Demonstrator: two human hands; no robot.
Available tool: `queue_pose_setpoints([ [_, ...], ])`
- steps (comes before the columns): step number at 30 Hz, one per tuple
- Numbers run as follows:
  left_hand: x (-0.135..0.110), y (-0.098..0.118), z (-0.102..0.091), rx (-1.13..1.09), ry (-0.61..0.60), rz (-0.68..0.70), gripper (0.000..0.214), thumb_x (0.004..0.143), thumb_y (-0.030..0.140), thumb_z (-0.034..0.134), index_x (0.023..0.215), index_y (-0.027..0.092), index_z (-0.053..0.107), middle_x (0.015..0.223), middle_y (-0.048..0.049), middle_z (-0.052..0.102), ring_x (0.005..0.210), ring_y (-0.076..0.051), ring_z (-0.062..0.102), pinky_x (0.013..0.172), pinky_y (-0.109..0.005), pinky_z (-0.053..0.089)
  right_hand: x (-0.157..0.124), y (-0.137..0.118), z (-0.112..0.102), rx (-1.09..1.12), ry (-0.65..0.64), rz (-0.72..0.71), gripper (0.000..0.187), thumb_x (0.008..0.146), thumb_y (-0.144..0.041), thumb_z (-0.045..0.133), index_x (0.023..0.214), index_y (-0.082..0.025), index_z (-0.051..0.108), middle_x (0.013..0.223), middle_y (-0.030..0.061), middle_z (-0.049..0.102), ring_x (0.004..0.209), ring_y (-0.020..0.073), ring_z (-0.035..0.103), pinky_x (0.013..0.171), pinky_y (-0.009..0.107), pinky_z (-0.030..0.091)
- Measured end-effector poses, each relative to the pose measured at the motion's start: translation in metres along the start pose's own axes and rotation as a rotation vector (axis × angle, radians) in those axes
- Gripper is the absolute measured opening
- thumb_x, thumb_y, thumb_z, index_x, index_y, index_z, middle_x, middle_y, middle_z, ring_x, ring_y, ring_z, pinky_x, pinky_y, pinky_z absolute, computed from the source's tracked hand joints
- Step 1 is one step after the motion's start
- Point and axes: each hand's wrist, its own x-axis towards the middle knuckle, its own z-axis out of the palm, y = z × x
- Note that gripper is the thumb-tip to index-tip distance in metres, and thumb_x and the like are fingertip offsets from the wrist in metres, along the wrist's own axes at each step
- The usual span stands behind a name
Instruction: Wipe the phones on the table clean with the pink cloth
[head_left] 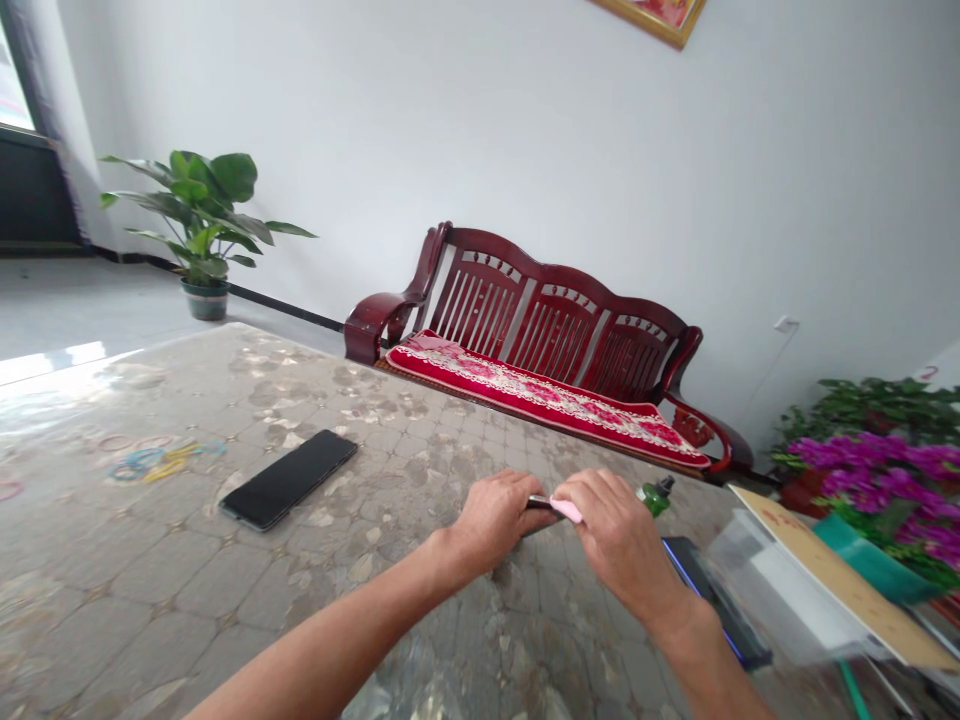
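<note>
My left hand (499,515) is closed around one end of a slim dark phone (538,503), seen nearly edge-on just above the table. At its other end, my right hand (615,520) pinches a small pink cloth (567,510) against it. Most of the phone is hidden behind the fingers. Left of my hands, a second black phone (289,480) lies flat, its dark screen up. Just beyond my right hand stands a small green bottle (656,495), partly covered by that hand. A dark, blue-edged device (716,602) lies by my right forearm.
The table (150,570) has a patterned cover under clear plastic. Coloured bands (161,460) lie at left. A translucent box (787,590), a tan board (840,580) and purple flowers (885,480) crowd the right. Behind are a wooden bench (559,330) and a potted plant (206,220).
</note>
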Motion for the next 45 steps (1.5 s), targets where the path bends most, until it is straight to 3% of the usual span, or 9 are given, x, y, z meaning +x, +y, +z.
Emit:
queue_pose_setpoints([
  [6, -0.001, -0.001, -0.001, 0.002, 0.061, -0.033, 0.022, 0.089, 0.042, 0.065, 0.082, 0.022, 0.066, 0.081, -0.0010, 0.067, 0.082, -0.018, 0.061, 0.070, -0.024, 0.040, -0.018, 0.009, 0.010, 0.118, 0.104, 0.169, 0.014, 0.096, -0.022, 0.047, 0.091, -0.021, 0.061, 0.087, 0.0051, 0.063, 0.084, 0.0205, 0.057, 0.077, 0.034, 0.043],
  [11, -0.002, -0.009, -0.005, -0.035, 0.138, -0.091, 0.015, 0.087, 0.034, 0.067, 0.078, 0.022, 0.066, 0.079, -0.0002, 0.067, 0.082, -0.018, 0.060, 0.071, -0.024, 0.041, -0.028, 0.009, 0.050, 0.490, 0.310, 0.517, 0.019, 0.092, -0.036, 0.054, 0.092, -0.020, 0.064, 0.087, 0.0042, 0.065, 0.081, 0.0182, 0.061, 0.071, 0.029, 0.048],
  [15, -0.002, -0.017, -0.002, -0.194, 0.242, -0.244, 0.013, 0.085, 0.032, 0.063, 0.080, 0.021, 0.067, 0.077, 0.0006, 0.068, 0.075, -0.017, 0.062, 0.068, -0.024, 0.042, -0.024, 0.007, 0.081, 0.721, 0.417, 0.721, 0.030, 0.090, -0.045, 0.054, 0.099, -0.019, 0.065, 0.094, 0.0074, 0.069, 0.084, 0.0202, 0.064, 0.075, 0.032, 0.052],
  [18, -0.002, -0.023, 0.005, -0.342, 0.273, -0.329, 0.021, 0.084, 0.038, 0.059, 0.081, 0.019, 0.066, 0.069, 0.0022, 0.066, 0.065, -0.016, 0.060, 0.061, -0.023, 0.043, -0.017, 0.001, 0.094, 0.795, 0.398, 0.704, 0.031, 0.093, -0.043, 0.050, 0.107, -0.020, 0.064, 0.106, 0.0094, 0.068, 0.097, 0.0214, 0.063, 0.085, 0.036, 0.052],
  [23, -0.006, -0.034, 0.004, -0.368, 0.273, -0.308, 0.027, 0.083, 0.044, 0.056, 0.081, 0.018, 0.064, 0.067, 0.0027, 0.063, 0.064, -0.016, 0.059, 0.060, -0.022, 0.043, -0.006, -0.016, 0.095, 0.604, 0.360, 0.572, 0.028, 0.096, -0.027, 0.042, 0.118, -0.023, 0.059, 0.110, 0.0076, 0.065, 0.103, 0.0193, 0.062, 0.089, 0.035, 0.050],
  [30, -0.021, -0.043, -0.032, -0.017, 0.012, -0.269, 0.010, 0.082, 0.029, 0.055, 0.076, 0.022, 0.054, 0.064, 0.0046, 0.059, 0.061, -0.015, 0.057, 0.057, -0.021, 0.034, 0.007, -0.038, 0.091, 0.268, 0.309, 0.393, 0.024, 0.098, -0.017, 0.040, 0.111, -0.020, 0.059, 0.094, 0.0066, 0.068, 0.089, 0.0192, 0.062, 0.081, 0.033, 0.049],
  [35, -0.044, -0.058, -0.032, -0.036, -0.031, -0.304, 0.013, 0.087, 0.034, 0.048, 0.081, 0.023, 0.050, 0.065, 0.0035, 0.058, 0.064, -0.017, 0.058, 0.059, -0.022, 0.037, -0.008, -0.034, 0.101, 0.116, 0.243, 0.271, 0.025, 0.092, -0.009, 0.048, 0.110, -0.020, 0.060, 0.098, 0.0059, 0.069, 0.088, 0.0191, 0.061, 0.081, 0.033, 0.048],
  [40, -0.059, -0.068, -0.021, -0.115, 0.036, -0.340, 0.019, 0.089, 0.041, 0.044, 0.086, 0.023, 0.051, 0.068, 0.0025, 0.062, 0.065, -0.018, 0.060, 0.062, -0.023, 0.042, -0.034, -0.011, 0.116, 0.141, 0.223, 0.400, 0.031, 0.089, -0.005, 0.043, 0.109, -0.020, 0.063, 0.100, 0.0067, 0.071, 0.090, 0.0198, 0.064, 0.080, 0.032, 0.049],
  [45, -0.065, -0.069, -0.012, -0.148, 0.105, -0.378, 0.023, 0.088, 0.044, 0.044, 0.090, 0.023, 0.053, 0.068, 0.0018, 0.063, 0.063, -0.019, 0.061, 0.060, -0.025, 0.046, -0.040, -0.005, 0.133, 0.560, 0.231, 0.735, 0.032, 0.087, -0.013, 0.041, 0.102, -0.024, 0.068, 0.088, 0.0044, 0.073, 0.080, 0.0188, 0.068, 0.072, 0.030, 0.050],
])
